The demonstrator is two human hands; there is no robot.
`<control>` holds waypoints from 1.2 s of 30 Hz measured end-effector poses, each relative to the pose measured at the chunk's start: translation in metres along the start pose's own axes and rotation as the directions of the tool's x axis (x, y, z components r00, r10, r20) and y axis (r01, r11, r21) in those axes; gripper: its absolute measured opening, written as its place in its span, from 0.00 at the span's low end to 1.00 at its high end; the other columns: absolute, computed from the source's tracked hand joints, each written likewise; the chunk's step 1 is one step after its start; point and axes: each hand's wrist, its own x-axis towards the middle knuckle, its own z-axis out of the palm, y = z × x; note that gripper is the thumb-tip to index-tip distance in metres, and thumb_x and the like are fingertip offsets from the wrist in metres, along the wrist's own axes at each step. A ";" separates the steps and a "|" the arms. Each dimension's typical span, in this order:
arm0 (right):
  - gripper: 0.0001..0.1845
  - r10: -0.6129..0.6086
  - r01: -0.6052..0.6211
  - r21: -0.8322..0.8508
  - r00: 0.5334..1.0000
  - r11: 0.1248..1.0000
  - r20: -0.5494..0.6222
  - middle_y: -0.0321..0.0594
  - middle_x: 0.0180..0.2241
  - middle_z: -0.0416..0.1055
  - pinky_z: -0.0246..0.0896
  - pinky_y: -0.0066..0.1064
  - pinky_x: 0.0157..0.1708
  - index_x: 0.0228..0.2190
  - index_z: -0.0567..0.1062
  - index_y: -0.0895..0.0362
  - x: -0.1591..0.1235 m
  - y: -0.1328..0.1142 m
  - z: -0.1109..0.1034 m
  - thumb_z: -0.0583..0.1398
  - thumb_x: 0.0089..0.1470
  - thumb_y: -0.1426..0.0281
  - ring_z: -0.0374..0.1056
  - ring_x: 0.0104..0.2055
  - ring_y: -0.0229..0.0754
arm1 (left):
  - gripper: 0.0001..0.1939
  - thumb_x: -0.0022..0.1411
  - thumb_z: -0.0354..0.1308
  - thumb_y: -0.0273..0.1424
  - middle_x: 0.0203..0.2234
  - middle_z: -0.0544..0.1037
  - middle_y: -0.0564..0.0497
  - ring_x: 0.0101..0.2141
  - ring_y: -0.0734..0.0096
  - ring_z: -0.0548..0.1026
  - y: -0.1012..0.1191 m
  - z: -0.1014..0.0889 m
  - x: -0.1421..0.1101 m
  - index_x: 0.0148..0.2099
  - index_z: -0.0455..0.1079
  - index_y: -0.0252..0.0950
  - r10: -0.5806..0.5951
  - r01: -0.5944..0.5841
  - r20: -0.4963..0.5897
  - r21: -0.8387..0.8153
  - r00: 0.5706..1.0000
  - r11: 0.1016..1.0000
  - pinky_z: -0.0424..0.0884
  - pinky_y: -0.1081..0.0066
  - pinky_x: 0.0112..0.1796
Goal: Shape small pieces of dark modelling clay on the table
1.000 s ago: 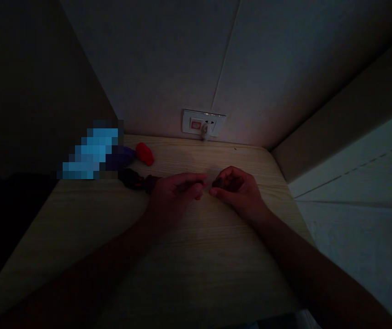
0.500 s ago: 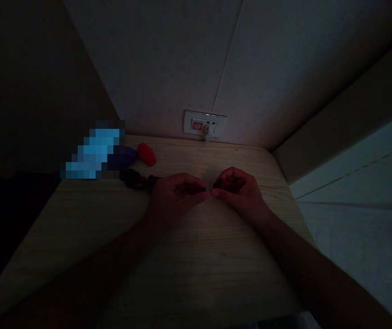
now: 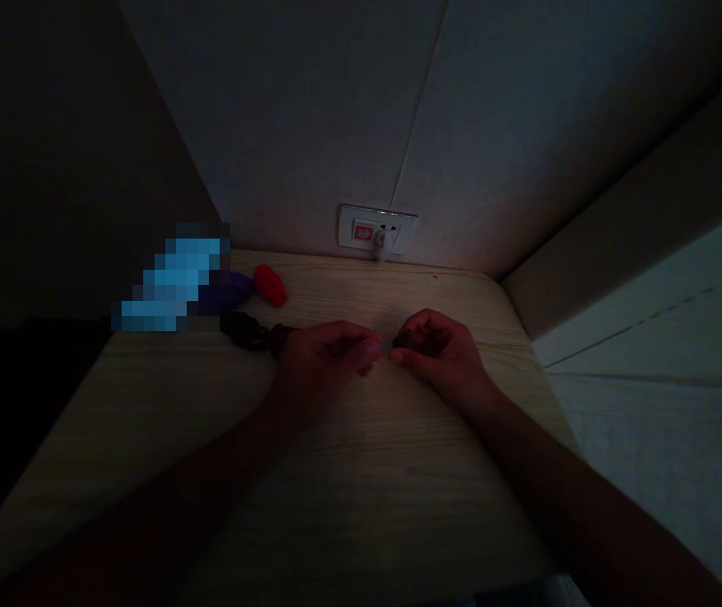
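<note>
Both of my hands are low over the wooden tabletop, close together with a narrow gap between the fingertips. My right hand (image 3: 446,358) is closed, thumb and fingers pinching a small dark lump (image 3: 403,339). My left hand (image 3: 326,362) has its thumb pressed against the index finger; whatever it may hold is hidden in the dim light. Just beyond my left wrist lie a black lump (image 3: 247,330) and a dark reddish-brown piece (image 3: 280,339), partly covered by that hand. Farther back are a soft-looking red lump (image 3: 270,285) and a purple one (image 3: 227,291).
A bright pixelated patch (image 3: 174,282) covers something at the table's left rear edge. Behind the wooden table (image 3: 361,497) rises a wall with a socket plate (image 3: 348,226) and a plug (image 3: 382,244) in it. A pale panel (image 3: 651,337) bounds the right side.
My left thumb has slid up against the index finger, and the dark bit at those fingertips no longer shows. A lower left fingertip now shows. My right hand has hardly moved.
</note>
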 end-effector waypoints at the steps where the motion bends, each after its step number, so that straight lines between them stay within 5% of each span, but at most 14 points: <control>1: 0.24 -0.001 0.001 -0.003 1.000 1.000 0.000 0.33 0.27 0.77 0.69 0.29 0.31 0.28 0.76 0.53 0.000 0.000 0.000 0.81 0.32 0.64 0.71 0.28 0.36 | 0.06 0.57 0.67 0.34 0.20 0.79 0.54 0.23 0.72 0.76 0.000 0.000 0.000 0.32 0.80 0.38 0.004 -0.004 -0.002 -0.012 1.000 1.000 0.73 0.71 0.28; 13: 0.25 -0.005 0.005 -0.012 1.000 1.000 -0.006 0.32 0.27 0.76 0.69 0.29 0.31 0.28 0.75 0.54 0.001 0.001 0.000 0.81 0.31 0.62 0.70 0.28 0.36 | 0.06 0.54 0.66 0.30 0.22 0.81 0.54 0.25 0.72 0.77 -0.003 -0.001 0.002 0.35 0.81 0.37 -0.009 0.009 0.019 0.005 1.000 1.000 0.75 0.71 0.29; 24: 0.24 -0.008 0.008 -0.023 1.000 1.000 -0.006 0.33 0.27 0.76 0.68 0.29 0.31 0.28 0.75 0.54 0.001 0.000 0.000 0.81 0.32 0.62 0.70 0.28 0.36 | 0.11 0.51 0.71 0.33 0.20 0.76 0.56 0.22 0.75 0.72 -0.005 0.000 0.003 0.27 0.71 0.38 0.026 -0.027 0.012 0.015 1.000 1.000 0.69 0.74 0.25; 36: 0.24 0.020 -0.019 0.042 1.000 0.999 -0.009 0.32 0.27 0.77 0.68 0.28 0.32 0.26 0.76 0.54 0.000 -0.001 0.002 0.81 0.30 0.67 0.70 0.29 0.36 | 0.06 0.57 0.67 0.30 0.27 0.84 0.52 0.28 0.69 0.80 -0.003 -0.002 0.000 0.38 0.83 0.38 0.019 -0.020 0.017 0.067 1.000 0.998 0.78 0.69 0.33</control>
